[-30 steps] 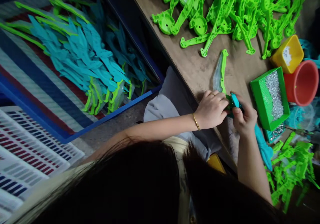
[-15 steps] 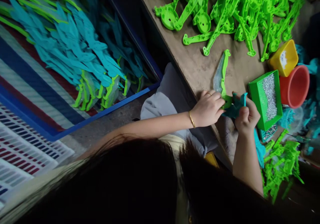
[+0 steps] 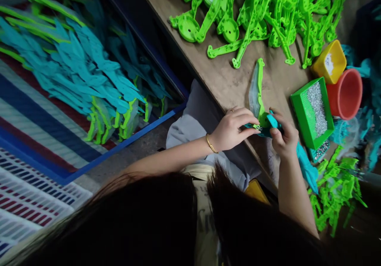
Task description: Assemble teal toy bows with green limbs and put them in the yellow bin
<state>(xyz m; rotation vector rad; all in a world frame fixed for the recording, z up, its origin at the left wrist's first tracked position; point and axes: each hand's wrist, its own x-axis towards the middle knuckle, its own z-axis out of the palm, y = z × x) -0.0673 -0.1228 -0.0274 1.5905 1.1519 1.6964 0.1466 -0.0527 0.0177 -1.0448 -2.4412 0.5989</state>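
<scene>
My left hand (image 3: 230, 129) pinches its fingertips at the round end of a green plastic arm with a clear blade (image 3: 258, 95) lying on the brown table (image 3: 220, 75). My right hand (image 3: 282, 139) is closed on a teal plastic piece (image 3: 272, 122) pressed against that same end. A small silvery bit shows at my left fingertips, too small to name. My own dark hair fills the bottom of the view.
A heap of green plastic arms (image 3: 262, 16) covers the table's far side. A green tray of small silvery parts (image 3: 312, 111), a yellow tub (image 3: 329, 62) and a red cup (image 3: 345, 93) stand at right. Left, a blue-rimmed crate (image 3: 119, 145) holds teal and green pieces (image 3: 89, 71).
My left hand's fingers shifted from gripping the green end to a fingertip pinch at the joint. My right hand turned the teal piece and pressed it closer. The camera view swung slightly.
</scene>
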